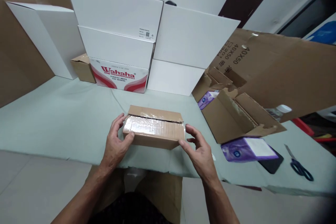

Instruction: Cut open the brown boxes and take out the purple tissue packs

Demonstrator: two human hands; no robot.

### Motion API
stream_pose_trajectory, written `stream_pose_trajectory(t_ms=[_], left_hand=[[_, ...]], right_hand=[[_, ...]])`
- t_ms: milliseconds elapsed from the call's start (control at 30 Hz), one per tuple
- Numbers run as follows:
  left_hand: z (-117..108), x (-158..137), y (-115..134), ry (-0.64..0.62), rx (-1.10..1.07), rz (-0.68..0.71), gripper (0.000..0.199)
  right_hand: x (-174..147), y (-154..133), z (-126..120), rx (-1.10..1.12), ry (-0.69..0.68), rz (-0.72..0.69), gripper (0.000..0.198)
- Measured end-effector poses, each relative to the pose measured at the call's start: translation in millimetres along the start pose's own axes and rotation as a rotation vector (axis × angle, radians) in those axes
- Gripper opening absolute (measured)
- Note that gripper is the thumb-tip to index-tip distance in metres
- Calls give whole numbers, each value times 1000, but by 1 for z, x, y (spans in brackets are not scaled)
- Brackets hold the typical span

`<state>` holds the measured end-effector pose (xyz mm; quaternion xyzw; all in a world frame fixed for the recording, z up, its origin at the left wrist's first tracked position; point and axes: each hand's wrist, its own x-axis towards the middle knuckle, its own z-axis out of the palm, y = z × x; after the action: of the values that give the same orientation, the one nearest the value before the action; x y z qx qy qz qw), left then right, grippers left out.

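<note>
A small brown cardboard box (154,129) sits near the front edge of the table, with shiny clear tape over its top. One flap along its far side stands slightly raised, leaving a dark slit. My left hand (117,141) holds the left end, thumb on the near top edge and fingers around the far corner. At the opposite end, my right hand (199,150) grips the right side, its thumb on the near corner and its fingers bent behind. The box's underside is hidden.
Behind stand white boxes (181,38) and a Wahaha carton (119,75). On the right are an opened cardboard box (217,119), a purple tissue pack (236,150), a black phone-like slab (274,164) and scissors (299,168). A clear bottle (279,111) is partly hidden.
</note>
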<state>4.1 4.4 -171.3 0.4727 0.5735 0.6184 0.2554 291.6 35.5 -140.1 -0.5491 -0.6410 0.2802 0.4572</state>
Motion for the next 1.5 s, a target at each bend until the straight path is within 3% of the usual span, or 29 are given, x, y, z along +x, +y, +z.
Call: stream_pose_trajectory(t_ms=[133, 233, 367, 500, 633, 733, 933, 1167, 1367, 1500], left_hand=[[0, 0, 1, -31, -122, -57, 30], [0, -1, 2, -46, -148, 28, 15], [-4, 1, -1, -82, -112, 127, 16], [-7, 4, -6, -71, -65, 152, 14], [-8, 4, -7, -63, -63, 140, 13], [-7, 3, -7, -49, -75, 116, 14], [-5, 3, -9, -56, -98, 134, 12], [-8, 3, -9, -96, -80, 120, 11], [-11, 4, -7, -121, -105, 77, 12], [-29, 15, -11, -264, -238, -27, 6]], right_hand=[[-4, -6, 14, -80, 79, -161, 30], [-13, -3, 20, -165, 162, -346, 11], [-22, 4, 20, -355, 125, -499, 29], [-25, -2, 8, -357, -49, -503, 35], [-22, -20, -19, -215, -278, -389, 37], [-10, -34, -29, -175, -307, -288, 41], [33, -53, -7, -436, -432, -323, 43], [75, -46, 19, -703, -350, -417, 63], [81, -45, 37, -877, -403, -362, 67], [79, -48, 38, -874, -429, -347, 65]])
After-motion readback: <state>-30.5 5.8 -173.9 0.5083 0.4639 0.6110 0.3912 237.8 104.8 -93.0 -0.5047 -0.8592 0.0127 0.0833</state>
